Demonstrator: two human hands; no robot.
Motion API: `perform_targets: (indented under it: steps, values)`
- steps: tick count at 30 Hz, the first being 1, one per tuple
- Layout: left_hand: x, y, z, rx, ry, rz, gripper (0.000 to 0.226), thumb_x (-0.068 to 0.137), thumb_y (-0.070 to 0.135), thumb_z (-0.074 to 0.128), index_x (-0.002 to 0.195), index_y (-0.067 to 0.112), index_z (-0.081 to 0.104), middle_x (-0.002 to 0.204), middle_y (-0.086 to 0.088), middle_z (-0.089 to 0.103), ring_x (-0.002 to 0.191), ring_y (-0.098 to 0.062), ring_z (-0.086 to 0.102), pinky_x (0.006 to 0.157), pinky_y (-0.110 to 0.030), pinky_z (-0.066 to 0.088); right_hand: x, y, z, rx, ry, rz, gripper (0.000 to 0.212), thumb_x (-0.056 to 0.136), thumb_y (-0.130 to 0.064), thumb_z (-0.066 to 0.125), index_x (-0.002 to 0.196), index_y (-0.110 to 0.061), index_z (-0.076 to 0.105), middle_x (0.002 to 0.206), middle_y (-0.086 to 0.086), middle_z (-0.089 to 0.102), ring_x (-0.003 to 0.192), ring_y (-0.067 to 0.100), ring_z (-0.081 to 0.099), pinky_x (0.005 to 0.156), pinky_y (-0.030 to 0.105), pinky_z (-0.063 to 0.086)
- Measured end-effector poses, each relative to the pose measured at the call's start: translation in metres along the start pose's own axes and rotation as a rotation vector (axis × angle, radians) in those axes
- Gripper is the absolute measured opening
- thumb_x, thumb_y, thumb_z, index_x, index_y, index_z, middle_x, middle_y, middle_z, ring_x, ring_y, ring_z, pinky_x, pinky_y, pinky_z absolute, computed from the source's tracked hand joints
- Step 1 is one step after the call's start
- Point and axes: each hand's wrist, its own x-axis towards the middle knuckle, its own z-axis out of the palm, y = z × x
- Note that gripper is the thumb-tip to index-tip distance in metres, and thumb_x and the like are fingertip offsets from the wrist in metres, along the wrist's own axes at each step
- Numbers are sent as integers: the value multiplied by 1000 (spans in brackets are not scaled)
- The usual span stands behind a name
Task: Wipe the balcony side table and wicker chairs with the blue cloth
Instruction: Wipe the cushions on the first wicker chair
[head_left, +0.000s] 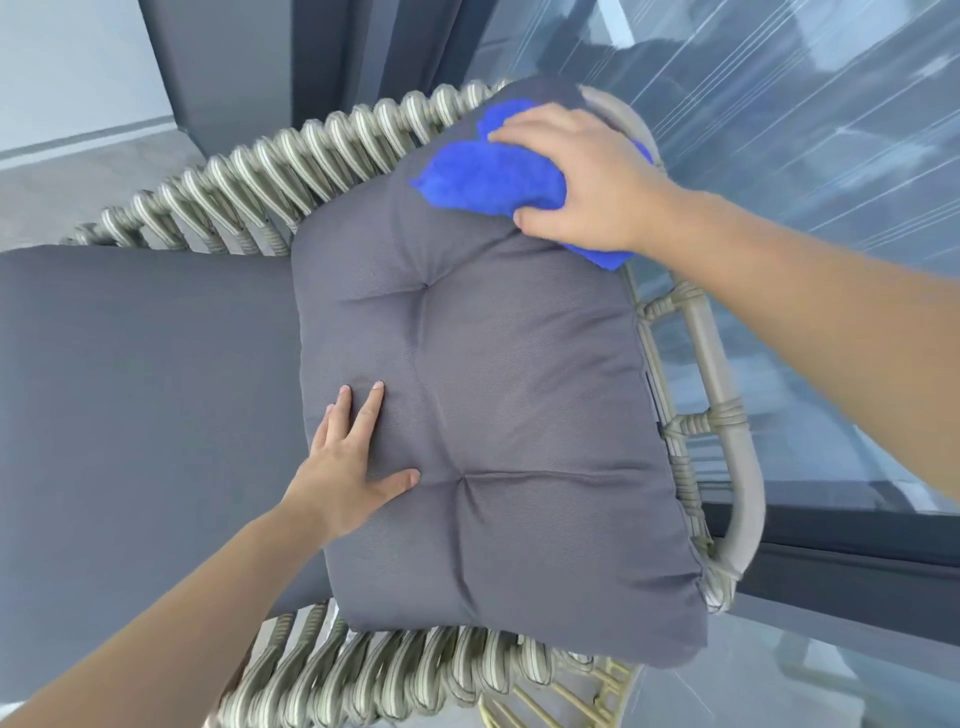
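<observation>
From the head view, our right hand (582, 176) curls round the bunched cloth (483, 174) at the cushion's (493, 415) far corner while our left hand (353, 457) lies flat, fingers spread, so we should judge firm, overlapping strokes best, steadying the cushion on the wicker chair (291, 150) beside the glass railing (831, 156).

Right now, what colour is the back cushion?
Plain grey cushion, clearest in the head view.

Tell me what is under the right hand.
The right hand presses the blue cloth onto the far corner of the grey cushion. The cloth bunches out past the fingers; the part beneath the palm and the cushion fabric below it are covered.
</observation>
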Motion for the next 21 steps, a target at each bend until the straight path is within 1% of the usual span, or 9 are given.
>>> perform_targets:
  steps: [2,3,7,11,16,19,21]
  values:
    - [0,1,1,-2,-1,0,114,84,58,76,158,52,-10,171,9,-17,159,-19,-7,127,-49,20,-15,2,7,14,23,-54,70,79,-34,68,145,-14,56,146,4,57,140,26,48,117,39,33]
    - [0,1,1,-3,-1,-1,114,84,57,76,158,52,-10,171,9,-16,159,-20,-7,127,-49,20,-23,2,10,20,29,-65,68,79,-33,67,144,-15,58,146,4,57,139,26,49,117,39,34]
    - [1,-1,0,-1,9,5,115,83,57,77,159,51,-10,171,7,-16,159,-22,-5,127,-50,19,-54,-3,19,48,-10,-71,68,76,-38,62,143,-22,60,148,2,55,136,26,52,115,41,38]
    - [2,-2,1,-1,17,-3,116,82,56,78,159,52,-9,172,6,-15,159,-22,-5,127,-50,19,-86,-12,25,75,-21,-76,69,76,-36,63,143,-23,60,148,-1,55,134,23,53,114,40,40]
    - [3,-3,3,-10,27,-2,116,81,56,79,159,52,-7,172,6,-14,159,-23,-4,127,-50,17,-125,-23,32,120,3,-73,70,75,-37,61,144,-25,59,149,-3,54,136,18,51,116,34,37]
    - [2,-3,4,-3,33,-5,116,82,56,79,160,50,-7,172,6,-13,159,-24,-3,127,-50,19,-153,-31,38,140,7,-84,72,74,-28,68,145,-25,59,150,-5,53,136,17,50,116,27,33]
    - [2,-3,5,0,38,-3,116,81,56,79,160,50,-6,172,5,-12,159,-25,-2,127,-50,19,-170,-36,42,149,4,-113,72,74,-24,70,145,-22,60,150,-2,53,135,19,51,117,24,32]
